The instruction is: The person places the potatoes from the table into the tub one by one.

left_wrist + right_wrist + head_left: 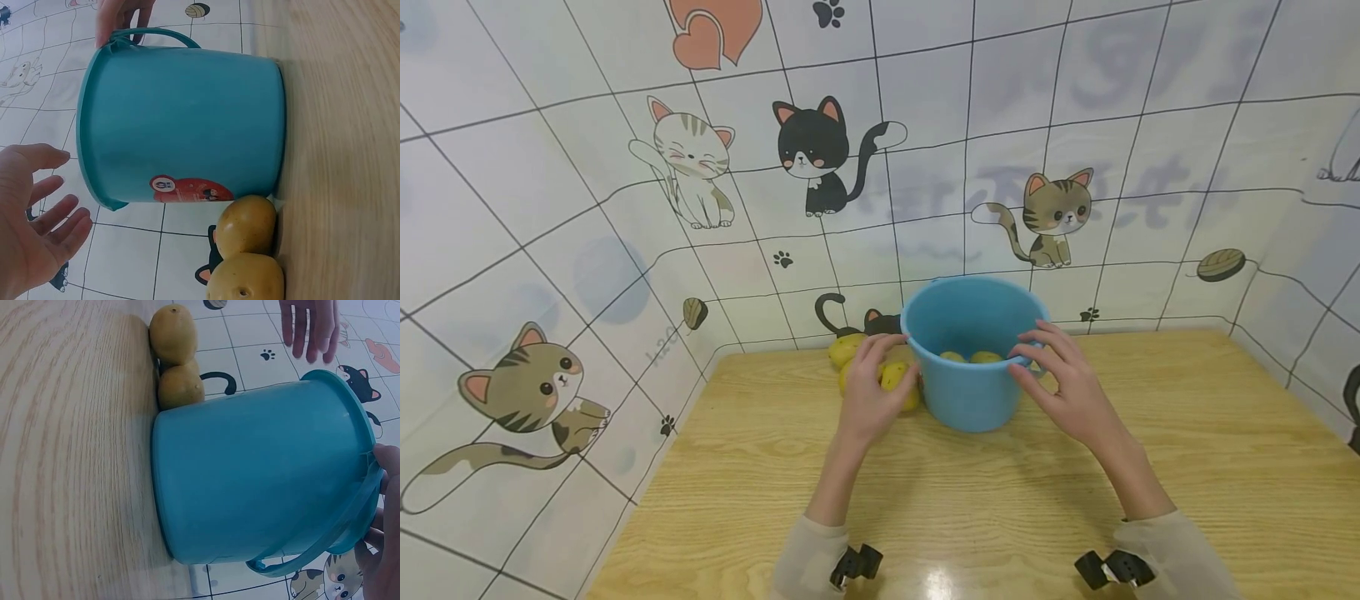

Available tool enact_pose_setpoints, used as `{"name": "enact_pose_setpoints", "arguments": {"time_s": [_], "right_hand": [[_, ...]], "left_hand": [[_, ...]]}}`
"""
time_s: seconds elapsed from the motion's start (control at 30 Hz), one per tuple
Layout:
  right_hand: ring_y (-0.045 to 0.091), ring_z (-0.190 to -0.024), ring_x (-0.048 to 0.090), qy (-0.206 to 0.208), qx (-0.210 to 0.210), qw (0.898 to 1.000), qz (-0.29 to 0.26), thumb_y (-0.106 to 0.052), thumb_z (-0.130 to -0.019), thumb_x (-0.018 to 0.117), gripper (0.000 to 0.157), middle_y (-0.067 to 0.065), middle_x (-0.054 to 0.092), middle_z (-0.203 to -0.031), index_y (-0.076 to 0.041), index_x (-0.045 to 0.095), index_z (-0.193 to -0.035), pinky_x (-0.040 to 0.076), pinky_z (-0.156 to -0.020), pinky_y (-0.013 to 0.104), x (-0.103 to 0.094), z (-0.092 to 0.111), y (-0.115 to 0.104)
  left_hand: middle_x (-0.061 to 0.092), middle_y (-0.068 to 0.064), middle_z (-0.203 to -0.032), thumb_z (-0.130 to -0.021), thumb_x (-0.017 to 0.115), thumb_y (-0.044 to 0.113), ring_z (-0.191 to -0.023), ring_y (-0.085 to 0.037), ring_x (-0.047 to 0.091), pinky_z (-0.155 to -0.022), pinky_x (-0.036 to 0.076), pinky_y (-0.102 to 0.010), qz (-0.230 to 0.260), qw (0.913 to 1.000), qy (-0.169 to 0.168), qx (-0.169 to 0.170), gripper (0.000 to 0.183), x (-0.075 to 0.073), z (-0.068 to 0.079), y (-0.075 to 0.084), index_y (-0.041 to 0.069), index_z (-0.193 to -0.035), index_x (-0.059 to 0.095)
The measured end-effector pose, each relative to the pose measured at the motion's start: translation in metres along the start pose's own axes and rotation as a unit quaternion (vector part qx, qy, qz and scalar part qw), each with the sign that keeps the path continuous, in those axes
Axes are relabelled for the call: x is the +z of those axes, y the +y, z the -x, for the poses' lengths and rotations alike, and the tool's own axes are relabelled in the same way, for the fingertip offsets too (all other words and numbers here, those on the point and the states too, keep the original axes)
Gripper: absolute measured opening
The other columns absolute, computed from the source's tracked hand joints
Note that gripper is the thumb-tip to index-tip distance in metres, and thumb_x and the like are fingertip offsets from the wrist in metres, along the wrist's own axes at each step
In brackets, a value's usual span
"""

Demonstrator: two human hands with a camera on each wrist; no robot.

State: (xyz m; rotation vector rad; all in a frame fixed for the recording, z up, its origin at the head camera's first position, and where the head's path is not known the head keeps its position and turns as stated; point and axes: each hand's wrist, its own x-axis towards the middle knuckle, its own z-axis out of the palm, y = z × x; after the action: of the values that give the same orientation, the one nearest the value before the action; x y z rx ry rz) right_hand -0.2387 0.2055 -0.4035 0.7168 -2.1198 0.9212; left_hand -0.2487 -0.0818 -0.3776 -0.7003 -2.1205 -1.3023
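A light blue plastic bucket [972, 396] stands upright on the wooden table, with a red label [190, 189] on its side. My right hand [1070, 387] grips the rim near the handle [328, 540], thumb outside and fingers over the edge. Beside the left rim, my left hand [874, 387] has its fingers loosely bent; the left wrist view shows them apart from the bucket and holding nothing. Yellow rounded fruits or potatoes [247, 226] lie against the bucket's left side, partly hidden by my left hand in the head view. More yellow ones [985, 357] lie inside the bucket.
The wooden table [970, 508] reaches up to a wall covering [925, 233] with a grid and cartoon cats behind the bucket. A similar covering [535, 275] rises along the left side. Another wall stands at the right.
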Motion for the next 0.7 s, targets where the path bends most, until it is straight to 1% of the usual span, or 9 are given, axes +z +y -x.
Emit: {"name": "enact_pose_setpoints", "arguments": {"time_s": [0.1,0.27,0.4,0.53,0.7], "right_hand": [[0.042,-0.140,0.037,0.000,-0.001,1.000,0.000,-0.005,-0.089,0.074,0.019,0.015,0.061,-0.123,-0.014,0.072,-0.106,0.028,-0.112,0.065,0.000,0.000,0.000],[0.043,-0.140,0.037,0.001,-0.002,1.000,-0.001,-0.005,-0.089,0.074,0.019,0.016,0.061,-0.122,-0.013,0.071,-0.106,0.028,-0.112,0.065,0.001,0.000,0.001],[0.041,-0.140,0.037,0.002,0.001,1.000,-0.001,-0.005,-0.089,0.074,0.019,0.015,0.062,-0.122,-0.014,0.072,-0.106,0.028,-0.112,0.065,0.001,0.000,0.001],[0.042,-0.140,0.037,0.003,0.001,1.000,-0.002,-0.006,-0.089,0.074,0.019,0.014,0.062,-0.123,-0.014,0.072,-0.106,0.028,-0.113,0.065,0.000,0.000,0.001],[0.044,-0.140,0.037,0.002,0.002,1.000,-0.001,-0.006,-0.089,0.074,0.018,0.016,0.062,-0.122,-0.014,0.072,-0.106,0.027,-0.113,0.065,0.000,0.000,0.001]], "left_hand": [[0.061,-0.011,-0.123,-0.087,0.077,0.007,-0.116,-0.030,0.058,-0.096,0.053,-0.048,-0.003,1.0000,-0.004,-0.008,0.036,-0.002,0.003,-0.004,0.001,-0.122,0.067],[0.061,-0.011,-0.123,-0.089,0.076,0.010,-0.117,-0.031,0.057,-0.094,0.053,-0.048,-0.002,0.9998,-0.010,-0.017,0.035,-0.005,0.006,-0.009,0.002,-0.122,0.066],[0.061,-0.013,-0.122,-0.087,0.076,0.009,-0.114,-0.031,0.058,-0.093,0.053,-0.051,-0.007,0.9995,-0.014,-0.026,0.036,-0.007,0.008,-0.014,0.003,-0.122,0.067],[0.061,-0.015,-0.122,-0.087,0.076,0.010,-0.114,-0.030,0.057,-0.093,0.051,-0.055,-0.012,0.9992,-0.023,-0.030,0.038,-0.008,0.011,-0.021,0.002,-0.123,0.066],[0.061,-0.016,-0.124,-0.086,0.077,0.012,-0.112,-0.031,0.057,-0.094,0.051,-0.051,-0.032,0.9979,-0.030,-0.046,0.041,-0.010,0.015,-0.029,0.003,-0.124,0.066]]}}
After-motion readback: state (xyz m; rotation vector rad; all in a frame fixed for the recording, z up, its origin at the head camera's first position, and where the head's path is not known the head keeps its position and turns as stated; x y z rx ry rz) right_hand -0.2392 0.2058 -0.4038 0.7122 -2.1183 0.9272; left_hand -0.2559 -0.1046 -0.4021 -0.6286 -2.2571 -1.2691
